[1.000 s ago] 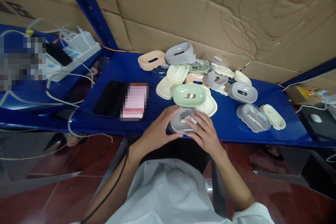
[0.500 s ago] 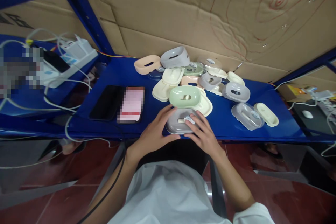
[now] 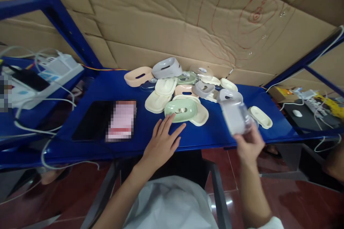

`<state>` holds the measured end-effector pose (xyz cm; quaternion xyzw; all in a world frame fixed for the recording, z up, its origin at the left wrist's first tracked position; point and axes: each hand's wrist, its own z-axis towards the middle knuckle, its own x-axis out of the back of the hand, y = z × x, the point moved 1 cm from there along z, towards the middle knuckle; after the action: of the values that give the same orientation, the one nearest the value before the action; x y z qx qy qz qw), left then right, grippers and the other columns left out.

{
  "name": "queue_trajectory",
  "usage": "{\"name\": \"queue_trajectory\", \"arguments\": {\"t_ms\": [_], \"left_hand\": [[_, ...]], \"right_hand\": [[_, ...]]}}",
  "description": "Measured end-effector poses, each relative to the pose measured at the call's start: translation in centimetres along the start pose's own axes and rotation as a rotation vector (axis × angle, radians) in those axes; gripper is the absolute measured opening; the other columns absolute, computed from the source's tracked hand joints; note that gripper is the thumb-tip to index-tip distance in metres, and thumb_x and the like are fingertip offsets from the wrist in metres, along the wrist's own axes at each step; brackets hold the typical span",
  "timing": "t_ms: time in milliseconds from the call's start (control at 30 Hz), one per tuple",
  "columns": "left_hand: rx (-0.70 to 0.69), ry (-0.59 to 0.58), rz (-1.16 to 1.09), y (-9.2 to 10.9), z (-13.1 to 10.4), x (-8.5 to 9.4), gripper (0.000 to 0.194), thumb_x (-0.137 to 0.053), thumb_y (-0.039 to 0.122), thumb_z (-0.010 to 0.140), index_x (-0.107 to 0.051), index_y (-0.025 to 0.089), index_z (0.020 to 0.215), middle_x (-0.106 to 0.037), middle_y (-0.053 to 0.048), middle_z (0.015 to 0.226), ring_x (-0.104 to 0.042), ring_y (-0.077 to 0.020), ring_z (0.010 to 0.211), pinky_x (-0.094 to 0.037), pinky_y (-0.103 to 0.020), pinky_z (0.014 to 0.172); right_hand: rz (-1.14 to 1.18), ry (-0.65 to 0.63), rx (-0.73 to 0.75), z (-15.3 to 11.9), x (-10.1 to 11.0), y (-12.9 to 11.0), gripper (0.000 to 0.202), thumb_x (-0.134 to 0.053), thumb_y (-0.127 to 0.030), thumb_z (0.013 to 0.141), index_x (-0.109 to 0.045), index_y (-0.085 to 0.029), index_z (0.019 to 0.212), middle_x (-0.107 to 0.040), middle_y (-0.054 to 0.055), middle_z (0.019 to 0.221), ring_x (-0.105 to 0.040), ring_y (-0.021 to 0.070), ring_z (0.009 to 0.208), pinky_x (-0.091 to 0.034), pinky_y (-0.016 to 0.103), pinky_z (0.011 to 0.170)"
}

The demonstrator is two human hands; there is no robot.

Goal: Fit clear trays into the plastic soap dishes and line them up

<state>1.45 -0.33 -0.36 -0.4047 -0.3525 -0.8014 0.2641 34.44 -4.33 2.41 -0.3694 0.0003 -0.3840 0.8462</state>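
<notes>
On the blue shelf (image 3: 215, 134) my left hand (image 3: 161, 143) lies flat and empty, fingers spread, tips touching the green dish (image 3: 180, 110). My right hand (image 3: 248, 145) has lifted the grey box (image 3: 235, 117) (blurred) off the front edge and grips it above the shelf's right side; both hands covered it before.

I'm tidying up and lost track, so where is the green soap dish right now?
The green soap dish sits mid-shelf at the front of the pile, on a cream lid, just beyond the fingertips of the left hand.
</notes>
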Motion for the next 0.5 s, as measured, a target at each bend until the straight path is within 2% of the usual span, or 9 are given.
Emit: {"name": "queue_trajectory", "arguments": {"t_ms": [67,133,200,233,300,367,433,500], "left_hand": [[0.007,-0.019,-0.030,-0.1,0.2,0.0,0.051,-0.058,0.025,0.106,-0.055,0.032,0.156,-0.032,-0.015,0.176,-0.039,-0.0396,0.159,-0.041,-0.064,0.125],[0.039,-0.013,-0.066,-0.4,0.0,0.1,0.050,-0.058,0.029,0.106,-0.056,0.030,0.156,-0.031,-0.017,0.175,-0.037,-0.0404,0.160,-0.044,-0.063,0.123],[0.061,-0.008,-0.087,-0.7,-0.2,0.1,0.049,-0.058,0.031,0.107,-0.056,0.028,0.156,-0.032,-0.018,0.174,-0.037,-0.0403,0.160,-0.044,-0.062,0.123],[0.066,-0.004,-0.089,-0.7,-0.3,0.0,0.049,-0.058,0.031,0.107,-0.056,0.027,0.155,-0.032,-0.019,0.173,-0.038,-0.0403,0.159,-0.044,-0.062,0.124],[0.077,0.003,-0.079,-0.8,-0.4,-0.1,0.049,-0.058,0.031,0.107,-0.056,0.025,0.155,-0.034,-0.019,0.171,-0.039,-0.0408,0.158,-0.045,-0.063,0.123],[0.084,0.008,-0.065,-0.7,-0.4,-0.3,0.049,-0.058,0.031,0.106,-0.056,0.026,0.155,-0.036,-0.020,0.170,-0.041,-0.0408,0.157,-0.046,-0.063,0.122],[0.086,0.009,-0.059,-0.7,-0.4,-0.3,0.048,-0.057,0.031,0.107,-0.055,0.026,0.155,-0.037,-0.019,0.169,-0.042,-0.0402,0.156,-0.047,-0.062,0.122],[0.085,0.004,-0.058,-0.7,-0.3,-0.3,0.049,-0.057,0.031,0.107,-0.054,0.026,0.155,-0.038,-0.019,0.168,-0.043,-0.0396,0.156,-0.047,-0.062,0.121]], "right_hand": [[-0.257,0.023,0.015,5.7,3.7,2.5,0.077,-0.088,-0.053,0.084,-0.063,-0.022,0.150,-0.064,0.013,0.154,-0.060,0.0324,0.145,-0.047,0.053,0.122],[-0.536,-0.024,-0.022,11.4,6.6,5.7,0.072,-0.084,-0.048,0.088,-0.064,-0.018,0.150,-0.062,0.017,0.156,-0.057,0.0277,0.147,-0.042,0.044,0.124],[-0.771,-0.098,-0.204,15.7,8.1,9.1,0.064,-0.073,-0.042,0.098,-0.060,-0.012,0.153,-0.061,0.022,0.155,-0.058,0.0231,0.144,-0.039,0.038,0.121],[-0.804,-0.136,-0.251,17.1,8.3,10.5,0.061,-0.072,-0.038,0.098,-0.061,-0.007,0.150,-0.064,0.025,0.150,-0.061,0.0232,0.140,-0.041,0.037,0.117],[-0.838,-0.225,-0.311,18.2,7.9,12.8,0.056,-0.075,-0.033,0.095,-0.067,-0.004,0.142,-0.070,0.026,0.141,-0.067,0.0227,0.129,-0.044,0.035,0.108],[-0.840,-0.302,-0.313,18.0,7.1,14.5,0.054,-0.082,-0.031,0.088,-0.071,-0.005,0.135,-0.074,0.025,0.134,-0.070,0.0218,0.117,-0.046,0.034,0.099],[-0.847,-0.351,-0.296,17.4,6.5,15.6,0.055,-0.086,-0.029,0.083,-0.073,-0.006,0.131,-0.078,0.023,0.126,-0.071,0.0211,0.106,-0.046,0.034,0.093],[-0.844,-0.360,-0.241,17.0,6.4,16.1,0.050,-0.085,-0.029,0.083,-0.075,-0.008,0.127,-0.079,0.021,0.120,-0.071,0.0203,0.099,-0.046,0.034,0.088]]}}
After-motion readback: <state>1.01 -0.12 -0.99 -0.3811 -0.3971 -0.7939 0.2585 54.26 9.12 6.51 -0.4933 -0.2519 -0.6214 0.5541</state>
